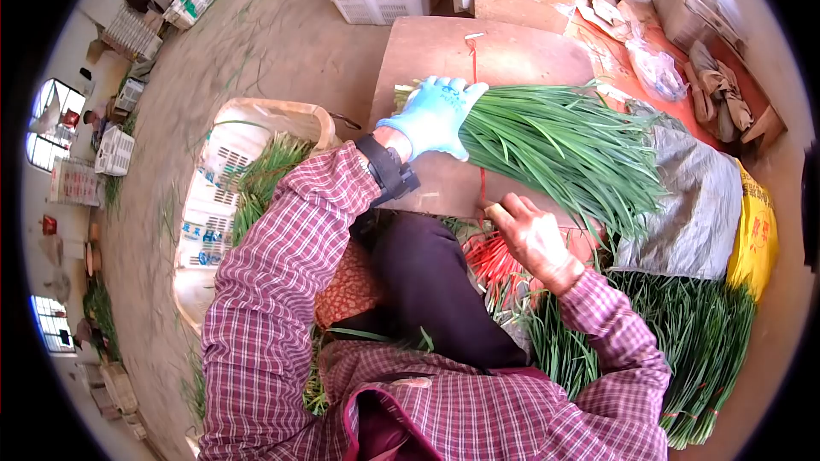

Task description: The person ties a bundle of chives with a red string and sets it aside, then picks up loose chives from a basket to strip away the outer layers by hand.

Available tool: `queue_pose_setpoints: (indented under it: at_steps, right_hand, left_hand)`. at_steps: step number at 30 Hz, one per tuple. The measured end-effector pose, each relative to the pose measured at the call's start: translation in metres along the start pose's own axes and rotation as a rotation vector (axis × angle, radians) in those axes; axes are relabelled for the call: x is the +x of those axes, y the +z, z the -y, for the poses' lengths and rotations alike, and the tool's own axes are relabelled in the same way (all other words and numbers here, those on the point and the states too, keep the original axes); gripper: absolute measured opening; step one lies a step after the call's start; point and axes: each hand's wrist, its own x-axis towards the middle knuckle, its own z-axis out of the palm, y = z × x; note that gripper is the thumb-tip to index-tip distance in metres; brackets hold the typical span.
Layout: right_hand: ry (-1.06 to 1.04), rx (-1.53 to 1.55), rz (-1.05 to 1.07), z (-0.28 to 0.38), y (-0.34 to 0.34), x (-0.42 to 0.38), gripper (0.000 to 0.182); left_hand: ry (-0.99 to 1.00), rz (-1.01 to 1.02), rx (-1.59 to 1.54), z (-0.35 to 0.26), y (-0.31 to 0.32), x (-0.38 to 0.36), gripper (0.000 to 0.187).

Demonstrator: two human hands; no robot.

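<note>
A bundle of long green garlic chives point(555, 137) lies across a brown board point(512, 55), its pale stem ends to the left. My left hand point(434, 119), in a light blue glove, grips the bundle near those ends from above, fingers over the far side and thumb on the near side. A thin red tie point(474, 64) runs across the board and passes beneath the bundle. At the board's near edge, my bare right hand point(534, 239) pinches the tie's near end between thumb and forefinger.
Red ties point(495, 260) hang below the board. Tied chives point(700, 341) stand at the right under a grey sheet point(683, 196) and a yellow bag point(753, 230). At the left, a white crate point(205, 226) holds loose greens. Stacked crates point(380, 0) stand beyond the board.
</note>
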Motion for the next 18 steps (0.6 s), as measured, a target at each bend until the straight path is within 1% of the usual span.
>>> queue_pose_setpoints:
  at_steps: [2,3,6,7,10,11,14,18]
  right_hand:
    - [0.042,0.000,-0.152,-0.006,0.022,0.007,0.027]
    - [0.057,0.010,-0.146,0.004,0.027,-0.004,0.027]
    - [0.037,0.054,-0.274,0.003,0.034,0.012,0.020]
    - [0.033,0.049,-0.272,0.003,0.028,0.014,0.020]
    - [0.021,0.056,-0.420,0.004,0.009,0.029,0.019]
    - [0.022,0.052,-0.422,0.003,0.002,0.035,0.019]
    - [-0.022,-0.094,-0.524,0.006,-0.023,0.057,0.018]
    - [-0.006,-0.218,-0.574,-0.012,-0.050,0.089,0.010]
  left_hand:
    - [-0.019,-0.005,-0.019,0.005,0.003,0.005,0.098]
    - [-0.010,0.011,-0.027,-0.007,0.004,-0.005,0.098]
    - [-0.002,-0.033,-0.018,-0.001,0.002,-0.002,0.097]
    - [0.007,-0.050,-0.025,-0.002,0.003,-0.002,0.096]
    - [0.003,-0.058,-0.039,-0.002,0.004,-0.002,0.096]
    - [-0.007,-0.052,-0.050,-0.003,0.003,-0.002,0.096]
    - [0.000,-0.025,-0.060,-0.002,0.000,-0.002,0.096]
    - [0.021,-0.016,-0.007,-0.002,-0.001,-0.005,0.095]
